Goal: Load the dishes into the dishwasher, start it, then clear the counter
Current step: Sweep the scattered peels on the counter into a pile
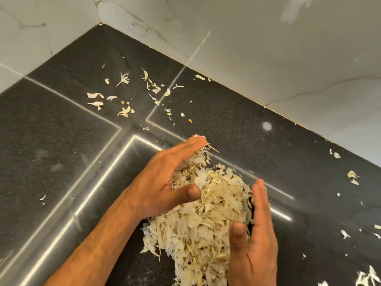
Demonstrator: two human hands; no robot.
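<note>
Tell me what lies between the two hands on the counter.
In the head view, a heap of pale peelings fills the stretch between the left hand and the right hand, on the black counter.

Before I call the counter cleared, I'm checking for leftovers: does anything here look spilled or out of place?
Yes. Both hands, left hand and right hand, cup a pile of pale peelings on the black counter. Loose scraps lie scattered toward the corner, and more scraps along the right.
</note>
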